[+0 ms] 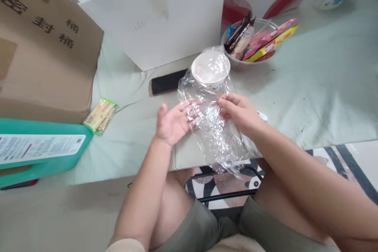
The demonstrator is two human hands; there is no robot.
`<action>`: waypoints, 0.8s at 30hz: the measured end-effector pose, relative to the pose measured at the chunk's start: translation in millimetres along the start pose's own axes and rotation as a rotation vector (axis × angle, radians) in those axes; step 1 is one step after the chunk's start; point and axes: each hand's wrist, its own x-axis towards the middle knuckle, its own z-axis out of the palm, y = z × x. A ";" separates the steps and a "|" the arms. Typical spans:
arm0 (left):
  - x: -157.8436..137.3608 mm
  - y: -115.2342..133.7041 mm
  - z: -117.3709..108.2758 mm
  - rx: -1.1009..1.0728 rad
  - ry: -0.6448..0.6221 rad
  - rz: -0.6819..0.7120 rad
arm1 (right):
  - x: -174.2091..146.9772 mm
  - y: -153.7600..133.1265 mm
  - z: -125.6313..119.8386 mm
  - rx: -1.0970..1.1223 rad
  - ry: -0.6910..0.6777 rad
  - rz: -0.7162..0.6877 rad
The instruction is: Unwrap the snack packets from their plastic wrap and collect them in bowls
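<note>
A clear plastic bag [211, 126] spreads over the table's front edge, its lower end hanging past it. At its far end, a white paper bowl [210, 67] sits inside or against the film; I cannot tell which. My right hand [236, 110] pinches the bag between thumb and fingers on the right side. On the left, my left hand [177, 122] is palm up with thumb and fingers spread, its fingertips behind or under the film. A small white item [262, 116] pokes out beyond my right wrist, mostly hidden.
A dark phone [168, 82] lies left of the bowl. Behind it stands a white box [165, 15]. A clear tub [256, 63] of wrapped snacks is at the back right. A snack packet [100, 115], a cardboard box [44, 59] and a green jug [67, 157] stand left.
</note>
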 end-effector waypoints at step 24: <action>0.3 -0.9 -15.0 0.232 0.007 -0.017 | -12.0 26.2 -6.1 0.061 -0.126 0.075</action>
